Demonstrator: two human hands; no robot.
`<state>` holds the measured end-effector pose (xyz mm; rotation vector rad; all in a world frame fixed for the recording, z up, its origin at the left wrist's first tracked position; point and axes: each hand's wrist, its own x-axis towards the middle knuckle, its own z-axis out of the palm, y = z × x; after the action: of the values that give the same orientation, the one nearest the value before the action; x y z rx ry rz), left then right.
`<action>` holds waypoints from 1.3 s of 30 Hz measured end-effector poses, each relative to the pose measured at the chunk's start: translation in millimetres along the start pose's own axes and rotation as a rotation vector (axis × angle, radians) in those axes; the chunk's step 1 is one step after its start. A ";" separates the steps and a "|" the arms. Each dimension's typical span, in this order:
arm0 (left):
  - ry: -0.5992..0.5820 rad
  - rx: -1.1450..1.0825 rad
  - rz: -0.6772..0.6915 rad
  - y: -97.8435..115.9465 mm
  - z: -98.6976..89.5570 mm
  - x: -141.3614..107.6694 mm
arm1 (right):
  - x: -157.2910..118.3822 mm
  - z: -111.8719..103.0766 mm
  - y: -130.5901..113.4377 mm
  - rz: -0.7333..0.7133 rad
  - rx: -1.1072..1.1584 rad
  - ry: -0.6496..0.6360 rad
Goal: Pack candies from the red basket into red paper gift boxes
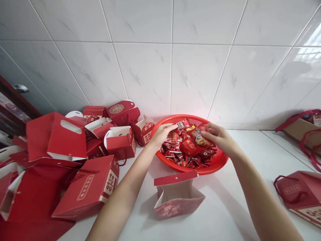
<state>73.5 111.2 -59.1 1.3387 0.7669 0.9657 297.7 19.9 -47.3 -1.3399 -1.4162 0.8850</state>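
Note:
A red plastic basket (220,165) stands against the wall, filled with small red-wrapped candies (177,150). Over its left side, my left hand (162,135) has its fingertips closed at the edge of a small red candy packet (183,124) with a white printed patch. Between the thumb and fingers of my right hand (220,138) is a larger red snack packet (202,139) with a food picture on it, held above the candies. Just in front of the basket, an opened red paper gift box (179,207) stands with its flap up; the part of its inside that shows is bare white.
Several red gift boxes (86,187) are piled at the left, some open. At the right lie another red box (298,190) with a cord handle and a brown carton (298,129) with red straps. A white tiled wall (195,77) rises behind the white counter (225,207).

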 end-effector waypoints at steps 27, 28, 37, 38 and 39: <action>-0.275 0.319 -0.013 2.3 2.0 -4.4 | -6.7 6.0 -10.4 0.029 0.286 0.010; -0.291 0.334 -0.002 1.6 1.5 -3.9 | -6.6 5.8 -9.5 0.027 0.281 0.010; -0.460 0.467 0.032 -1.1 -2.8 -2.3 | -3.3 6.9 -6.3 0.052 0.131 0.073; -0.448 0.442 0.037 -1.0 -3.1 -2.7 | -3.2 7.3 -6.6 0.053 0.129 0.069; -0.448 0.416 0.037 -0.6 -3.4 -3.2 | -3.3 7.9 -7.1 0.051 0.128 0.057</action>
<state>69.2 109.8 -60.2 1.8554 0.6138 0.5116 288.0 16.6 -43.3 -1.2991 -1.2660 0.9476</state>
